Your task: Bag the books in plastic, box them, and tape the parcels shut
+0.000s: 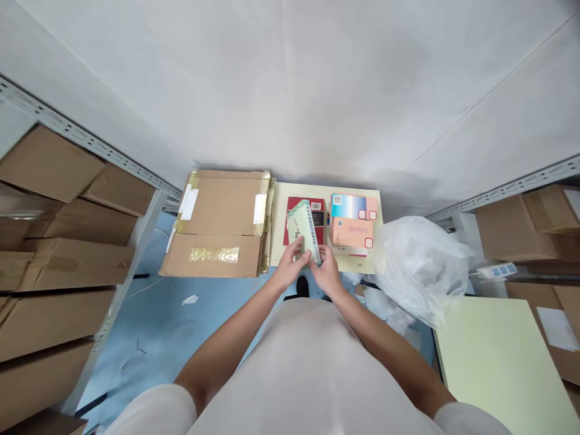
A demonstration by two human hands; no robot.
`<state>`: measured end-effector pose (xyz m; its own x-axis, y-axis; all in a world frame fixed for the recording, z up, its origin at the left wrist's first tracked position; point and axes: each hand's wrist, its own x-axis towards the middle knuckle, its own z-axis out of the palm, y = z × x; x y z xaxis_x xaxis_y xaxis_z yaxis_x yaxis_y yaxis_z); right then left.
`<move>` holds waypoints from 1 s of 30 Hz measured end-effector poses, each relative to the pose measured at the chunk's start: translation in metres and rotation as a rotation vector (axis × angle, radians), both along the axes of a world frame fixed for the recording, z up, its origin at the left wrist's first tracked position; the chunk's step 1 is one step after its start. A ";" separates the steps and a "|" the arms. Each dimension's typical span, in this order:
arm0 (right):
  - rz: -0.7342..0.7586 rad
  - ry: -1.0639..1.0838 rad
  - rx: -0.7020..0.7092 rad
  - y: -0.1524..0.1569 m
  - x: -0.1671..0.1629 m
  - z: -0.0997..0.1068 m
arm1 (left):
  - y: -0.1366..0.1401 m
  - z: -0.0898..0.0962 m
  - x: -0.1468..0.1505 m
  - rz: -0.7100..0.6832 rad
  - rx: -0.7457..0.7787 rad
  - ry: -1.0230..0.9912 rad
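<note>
A pale green book [299, 225] with a dark patterned strip along its side is held tilted above the table. My left hand [290, 266] grips its near left edge, thumb on top. At the lower right corner, my right hand [327, 272] has its fingers closed on the same book. Beneath it, partly covered, lies a red book [293, 207] with a white barcode label. To the right, an orange-pink book [352, 232] and a blue-and-pink book [348, 206] rest on other books.
Flattened cardboard boxes [226, 202] lie on the left of the pale yellow table [281, 193]. A white plastic bag [421, 260] bulges at the table's right. Shelves of cardboard boxes [72, 263] flank both sides. A second pale table [498, 350] stands at lower right, near a power strip [497, 271].
</note>
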<state>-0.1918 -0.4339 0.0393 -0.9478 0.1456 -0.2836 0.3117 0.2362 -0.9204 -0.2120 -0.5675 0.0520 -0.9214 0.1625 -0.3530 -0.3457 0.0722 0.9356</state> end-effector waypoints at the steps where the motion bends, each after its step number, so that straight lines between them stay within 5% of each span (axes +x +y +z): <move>1: 0.043 0.065 0.086 -0.001 0.004 0.011 | 0.004 0.007 0.004 0.027 0.073 0.017; 7: 0.332 0.380 0.463 -0.001 0.026 0.054 | 0.009 0.027 0.010 0.143 0.253 0.045; 11: 0.399 0.396 0.491 0.015 0.033 0.060 | 0.008 0.031 0.006 0.039 0.313 -0.054; 15: 0.285 0.394 0.420 0.052 0.037 0.059 | 0.010 0.029 0.009 -0.072 0.379 -0.163; 18: -0.056 0.301 0.440 0.096 0.041 0.056 | 0.018 0.028 0.015 -0.175 0.406 -0.236; 21: -0.369 0.160 0.161 0.143 0.052 0.058 | 0.035 0.029 0.020 -0.282 0.480 -0.314; 25: -0.418 0.000 -0.337 0.190 0.082 0.068 | 0.078 0.034 0.029 -0.420 0.514 -0.417; 30: -0.698 0.037 -0.384 0.228 0.141 0.076 | 0.144 0.045 0.051 -0.615 0.448 -0.463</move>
<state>-0.0511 -0.2057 0.1151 -0.6838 0.6073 -0.4045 0.2386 -0.3378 -0.9105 -0.1606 -0.4234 0.0970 -0.4061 0.7939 -0.4525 -0.7168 0.0304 0.6966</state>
